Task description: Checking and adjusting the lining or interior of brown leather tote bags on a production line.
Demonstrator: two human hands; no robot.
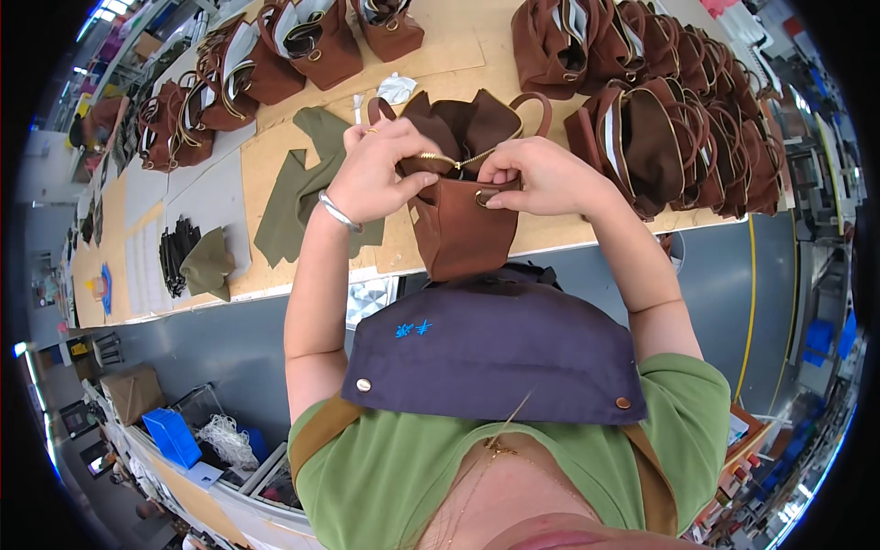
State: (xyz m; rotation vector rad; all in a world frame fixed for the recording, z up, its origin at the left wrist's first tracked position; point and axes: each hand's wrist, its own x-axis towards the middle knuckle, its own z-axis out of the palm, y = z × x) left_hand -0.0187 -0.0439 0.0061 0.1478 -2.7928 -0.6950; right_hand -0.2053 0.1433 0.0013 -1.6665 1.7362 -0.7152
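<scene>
A brown handbag [465,229] stands at the table's near edge in front of me, its zipped mouth gaping and the dark brown lining showing. My left hand [383,165] grips the bag's upper left rim beside the gold zipper [431,158], thumb in front and fingers over the edge. At the right end of the rim, my right hand [536,176] has its fingers curled on the edge near a metal ring [483,198]. The zipper's slider [457,166] shows between both hands. Two looped handles rise behind them, the right handle [543,108] being the clearer one.
Many similar brown bags [674,137] crowd the right of the table, and more bags [312,46] stand at the back left. Olive fabric pieces [302,197] lie left of my hand, near dark strips [180,252]. White crumpled paper [397,88] lies behind the bag.
</scene>
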